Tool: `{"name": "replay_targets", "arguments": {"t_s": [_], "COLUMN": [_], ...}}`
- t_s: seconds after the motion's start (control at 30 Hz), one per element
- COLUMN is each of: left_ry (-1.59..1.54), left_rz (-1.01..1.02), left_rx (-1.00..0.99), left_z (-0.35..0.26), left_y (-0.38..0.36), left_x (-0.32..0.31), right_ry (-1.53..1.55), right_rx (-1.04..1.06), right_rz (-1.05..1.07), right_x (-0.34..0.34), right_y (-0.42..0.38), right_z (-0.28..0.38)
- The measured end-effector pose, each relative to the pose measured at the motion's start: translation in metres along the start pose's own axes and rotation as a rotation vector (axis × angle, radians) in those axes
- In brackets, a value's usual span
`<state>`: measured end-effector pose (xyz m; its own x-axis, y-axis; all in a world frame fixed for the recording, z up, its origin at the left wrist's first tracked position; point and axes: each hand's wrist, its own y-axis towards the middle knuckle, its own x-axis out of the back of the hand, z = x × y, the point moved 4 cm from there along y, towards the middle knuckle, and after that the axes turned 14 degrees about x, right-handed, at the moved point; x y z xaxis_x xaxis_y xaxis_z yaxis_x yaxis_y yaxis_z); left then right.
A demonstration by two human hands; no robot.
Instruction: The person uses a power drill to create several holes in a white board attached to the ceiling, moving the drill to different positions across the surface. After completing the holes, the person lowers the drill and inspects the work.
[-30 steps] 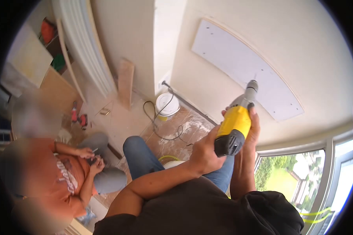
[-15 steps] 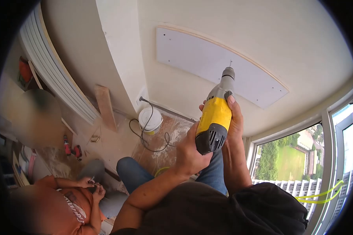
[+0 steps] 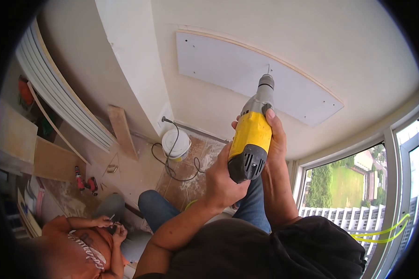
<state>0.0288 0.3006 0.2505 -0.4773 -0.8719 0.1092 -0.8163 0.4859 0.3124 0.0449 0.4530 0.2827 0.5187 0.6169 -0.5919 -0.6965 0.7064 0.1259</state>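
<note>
A yellow, grey and black power drill [image 3: 250,135] is held in both my hands, pointing up and away at a white board [image 3: 228,58] on the wall. My left hand [image 3: 221,179] wraps round its rear underside, with its grip partly hidden by the body. Along the right side of the drill lies my right hand [image 3: 277,137], thumb near the black selector behind the chuck. The thin drill bit [image 3: 268,69] overlaps the board's middle, its tip close to a small dark hole. Several such holes dot the board.
A white bucket [image 3: 176,143] and a black cord [image 3: 168,168] are on the dusty floor. At lower left, a co-worker in an orange shirt [image 3: 91,246] handles a small item. Red power tools [image 3: 86,181], a leaning plank [image 3: 122,132] and long white panels [image 3: 63,93] are left; a window [image 3: 344,179] is right.
The drill and both hands have shifted slightly left in view as the camera moved. The co-worker's head has dropped lower, uncovering boards behind. My grip stays the same.
</note>
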Motion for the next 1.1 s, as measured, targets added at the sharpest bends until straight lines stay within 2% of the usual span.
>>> {"name": "replay_targets", "arguments": {"t_s": [0.37, 0.47, 0.63, 1.1], "left_ry": [0.013, -0.036, -0.059, -0.046], "left_rz": [0.035, 0.106, 0.095, 0.054], "left_rx": [0.037, 0.109, 0.09, 0.027], "left_z": [0.006, 0.02, 0.014, 0.006], "left_y": [0.005, 0.004, 0.004, 0.005], "left_x": [-0.001, -0.005, -0.004, -0.005], "right_ry": [0.007, 0.013, 0.089, 0.043], "right_rx": [-0.011, -0.021, -0.042, -0.078], "right_rz": [-0.02, -0.011, -0.055, -0.005], "right_x": [0.003, 0.006, 0.003, 0.006], "right_y": [0.004, 0.007, 0.003, 0.002], "right_z": [-0.004, -0.003, -0.002, -0.003]}}
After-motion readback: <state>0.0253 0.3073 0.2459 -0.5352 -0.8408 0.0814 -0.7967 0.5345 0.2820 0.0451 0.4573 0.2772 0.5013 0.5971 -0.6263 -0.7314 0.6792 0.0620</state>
